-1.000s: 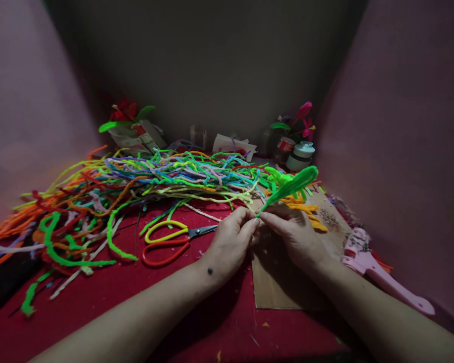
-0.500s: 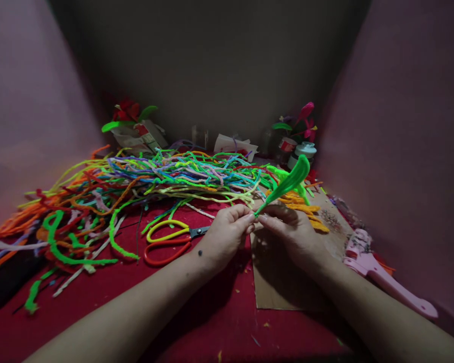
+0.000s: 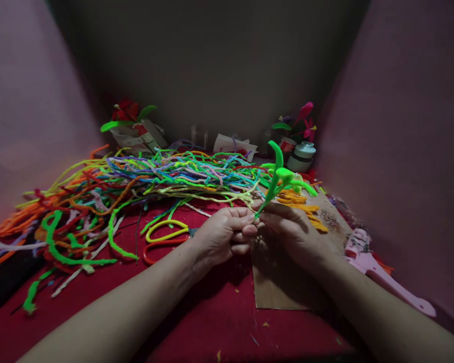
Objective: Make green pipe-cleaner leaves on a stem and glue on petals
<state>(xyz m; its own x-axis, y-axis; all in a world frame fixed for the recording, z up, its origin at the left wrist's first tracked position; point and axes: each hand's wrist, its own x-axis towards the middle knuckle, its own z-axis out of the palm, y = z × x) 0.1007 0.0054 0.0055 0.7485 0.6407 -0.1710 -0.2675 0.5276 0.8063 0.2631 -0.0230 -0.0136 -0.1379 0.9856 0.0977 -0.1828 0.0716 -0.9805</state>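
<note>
A bright green pipe-cleaner leaf piece (image 3: 274, 187) stands tilted up between my two hands, its narrow base pinched at the fingertips. My left hand (image 3: 227, 232) is closed on that base, thumb against the curled fingers. From the other side, my right hand (image 3: 293, 229) grips the same base; some of its fingertips are hidden behind the piece and the hand. Scissors (image 3: 167, 232) with one yellow and one red handle lie left of my left hand, partly covered by my forearm. Under my right hand is a brown cardboard sheet (image 3: 283, 290).
A long heap of multicoloured pipe cleaners (image 3: 189, 174) spreads across the red cloth (image 3: 196, 322). Yellow-orange pieces (image 3: 302, 206) lie on the cardboard. A pink tool (image 3: 389, 282) rests at the right. Behind are a lidded jar (image 3: 301, 156) and pink flowers (image 3: 306, 118).
The green leaf piece has turned between my fingers, so its leaves now show apart. My left hand has rolled slightly, with more of its curled fingers showing.
</note>
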